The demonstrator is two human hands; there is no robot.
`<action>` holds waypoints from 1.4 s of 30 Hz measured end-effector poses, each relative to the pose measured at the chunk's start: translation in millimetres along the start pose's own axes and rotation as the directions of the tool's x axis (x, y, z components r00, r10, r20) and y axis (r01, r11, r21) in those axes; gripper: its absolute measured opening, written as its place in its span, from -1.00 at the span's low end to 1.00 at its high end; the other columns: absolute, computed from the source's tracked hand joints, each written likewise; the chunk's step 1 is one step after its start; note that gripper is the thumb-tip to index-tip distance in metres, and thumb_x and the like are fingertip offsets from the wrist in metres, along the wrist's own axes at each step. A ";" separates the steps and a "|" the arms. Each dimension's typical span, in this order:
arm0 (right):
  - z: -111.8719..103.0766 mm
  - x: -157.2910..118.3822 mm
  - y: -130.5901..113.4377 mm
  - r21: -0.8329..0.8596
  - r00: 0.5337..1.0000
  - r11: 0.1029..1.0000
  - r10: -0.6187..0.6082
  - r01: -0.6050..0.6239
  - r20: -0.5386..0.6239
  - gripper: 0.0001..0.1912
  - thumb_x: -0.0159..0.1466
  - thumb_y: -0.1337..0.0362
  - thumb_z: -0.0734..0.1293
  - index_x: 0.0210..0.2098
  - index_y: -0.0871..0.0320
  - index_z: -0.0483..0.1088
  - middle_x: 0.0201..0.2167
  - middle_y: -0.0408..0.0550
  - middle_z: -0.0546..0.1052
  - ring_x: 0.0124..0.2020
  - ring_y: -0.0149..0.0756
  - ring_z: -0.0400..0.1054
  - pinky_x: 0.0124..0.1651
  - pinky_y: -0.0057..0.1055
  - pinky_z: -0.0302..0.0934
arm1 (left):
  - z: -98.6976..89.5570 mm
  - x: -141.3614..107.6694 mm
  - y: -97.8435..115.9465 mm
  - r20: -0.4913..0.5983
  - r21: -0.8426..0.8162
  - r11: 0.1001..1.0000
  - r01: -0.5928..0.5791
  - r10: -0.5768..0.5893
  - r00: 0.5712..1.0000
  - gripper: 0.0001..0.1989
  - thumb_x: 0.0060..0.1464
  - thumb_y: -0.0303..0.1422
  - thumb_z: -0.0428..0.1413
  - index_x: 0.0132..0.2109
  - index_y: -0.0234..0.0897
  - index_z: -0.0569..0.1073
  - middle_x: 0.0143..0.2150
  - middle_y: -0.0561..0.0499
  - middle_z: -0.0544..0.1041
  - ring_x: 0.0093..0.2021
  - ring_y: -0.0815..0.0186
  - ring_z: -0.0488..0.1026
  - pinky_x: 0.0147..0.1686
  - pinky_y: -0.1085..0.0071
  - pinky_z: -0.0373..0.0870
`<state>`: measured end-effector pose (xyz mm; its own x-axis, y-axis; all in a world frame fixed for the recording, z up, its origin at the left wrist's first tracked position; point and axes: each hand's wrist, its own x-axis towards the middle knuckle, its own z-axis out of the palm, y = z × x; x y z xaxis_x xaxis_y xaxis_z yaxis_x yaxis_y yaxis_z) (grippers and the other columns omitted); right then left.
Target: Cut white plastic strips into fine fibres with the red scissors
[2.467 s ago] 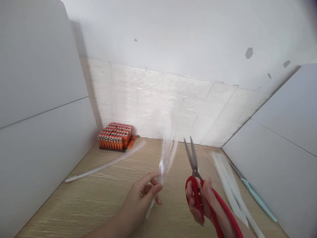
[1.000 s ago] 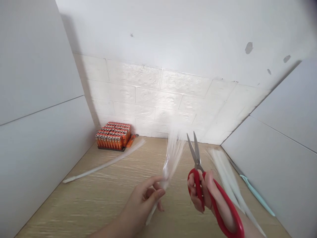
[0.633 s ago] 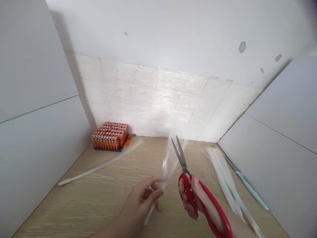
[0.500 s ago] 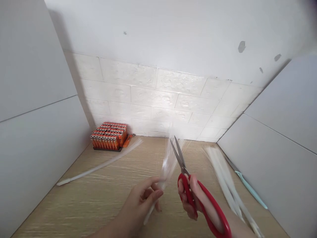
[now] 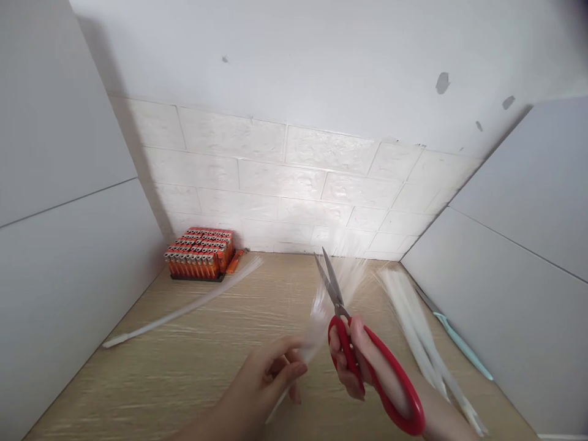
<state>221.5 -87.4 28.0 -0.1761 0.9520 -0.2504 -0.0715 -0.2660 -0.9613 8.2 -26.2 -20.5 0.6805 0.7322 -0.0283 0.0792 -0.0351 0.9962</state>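
Observation:
My left hand (image 5: 264, 380) grips a bundle of fine translucent fibres (image 5: 319, 324) near its white stem, and the strands fan up and outward. My right hand (image 5: 353, 358) holds red-handled scissors (image 5: 340, 309) with the fingers through the loops. The steel blades point up, slightly parted, right beside the fan of fibres and overlapping it in view. I cannot tell whether any strand lies between the blades. The hands are close together but apart.
Behind them on the light wood table (image 5: 151, 380) stands a tray of orange lighters (image 5: 199, 254), with one loose lighter (image 5: 235, 262). A long white strand bundle (image 5: 184, 312) lies left, a pile of white strands (image 5: 413, 331) right, and a pale blue tool (image 5: 462, 346) by the right panel.
The scissors have swung left from the right of the fibres to overlap them. Both hands keep their hold, and the view has drifted slightly, shifting the background left.

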 end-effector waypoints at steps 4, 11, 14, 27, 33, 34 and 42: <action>1.1 2.7 -0.3 0.041 1.000 0.999 0.007 -0.007 -0.004 -0.56 0.54 0.04 0.20 -0.10 0.40 0.31 -0.38 -0.07 0.27 -0.43 -0.60 0.17 -0.37 -0.73 0.21 | -0.2 -3.5 1.8 0.035 -0.017 1.000 0.022 -0.022 0.999 -0.60 0.26 -0.10 0.10 0.05 -0.34 0.47 -0.31 0.02 0.40 -0.45 0.43 0.43 -0.38 0.59 0.31; 4.7 7.5 7.2 0.131 0.999 0.991 0.037 -0.040 0.022 -0.50 0.53 -0.05 0.17 -0.10 0.38 0.24 -0.40 -0.09 0.20 -0.48 -0.64 0.06 -0.46 -0.78 0.07 | 0.4 -5.7 8.3 0.037 -0.021 0.999 0.043 -0.042 0.998 -0.56 0.25 -0.08 0.11 0.05 -0.37 0.47 -0.36 0.03 0.39 -0.46 0.45 0.42 -0.41 0.62 0.27; 7.8 6.2 13.6 0.158 0.998 0.986 0.056 -0.062 0.039 -0.39 0.46 -0.20 0.19 -0.14 0.33 0.12 -0.39 -0.11 0.14 -0.50 -0.66 -0.02 -0.50 -0.78 -0.04 | 2.2 -4.1 9.8 0.019 -0.044 0.998 0.047 -0.047 0.999 -0.56 0.22 -0.07 0.12 0.03 -0.38 0.48 -0.38 0.04 0.38 -0.46 0.44 0.42 -0.41 0.61 0.28; 11.8 5.1 14.5 -0.145 0.977 0.982 -0.144 0.121 -0.158 -0.12 0.29 -0.52 0.08 0.05 0.20 0.28 0.00 0.07 0.29 -0.04 -0.31 0.23 -0.10 -0.51 0.20 | -8.4 7.5 10.4 -0.241 -0.250 0.967 0.049 -0.112 0.964 -0.38 0.00 0.03 0.29 0.03 -0.35 0.41 -0.34 0.06 0.35 -0.50 0.45 0.39 -0.50 0.62 0.20; 24.5 24.3 21.3 -0.087 0.967 0.988 -0.140 0.124 -0.211 -0.07 0.12 -0.46 0.37 -0.04 0.33 0.21 -0.01 0.19 0.31 -0.13 -0.28 0.31 -0.11 -0.47 0.32 | -1.9 3.2 8.9 0.015 -0.305 0.946 0.109 -0.110 0.994 -0.52 0.09 -0.03 0.27 -0.18 -0.37 0.35 -0.40 0.04 0.37 -0.50 0.42 0.44 -0.50 0.66 0.25; 26.7 25.5 20.0 -0.067 0.969 0.988 -0.147 0.136 -0.199 -0.10 0.12 -0.40 0.42 -0.07 0.34 0.21 -0.06 0.19 0.33 -0.16 -0.29 0.33 -0.09 -0.46 0.33 | 0.8 1.8 9.2 0.079 -0.318 0.937 0.143 -0.124 0.989 -0.51 0.08 -0.02 0.27 -0.18 -0.37 0.34 -0.41 0.03 0.38 -0.51 0.40 0.44 -0.51 0.65 0.27; 35.5 22.6 4.7 -0.028 0.942 0.975 -0.222 0.222 -0.250 -0.27 0.12 -0.24 0.45 -0.26 0.31 0.14 -0.29 0.13 0.38 -0.22 -0.22 0.40 -0.09 -0.41 0.39 | 17.6 -9.6 9.2 0.213 -0.377 0.901 0.215 -0.141 0.967 -0.53 0.02 -0.18 0.32 -0.05 -0.33 0.34 -0.28 0.01 0.39 -0.52 0.44 0.38 -0.56 0.61 0.30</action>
<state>182.3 -72.6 21.9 0.0955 0.9941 -0.0517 -0.0813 -0.0440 -0.9957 15.2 -45.6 -12.5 0.8017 0.5682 -0.1856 -0.0570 0.3817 0.9225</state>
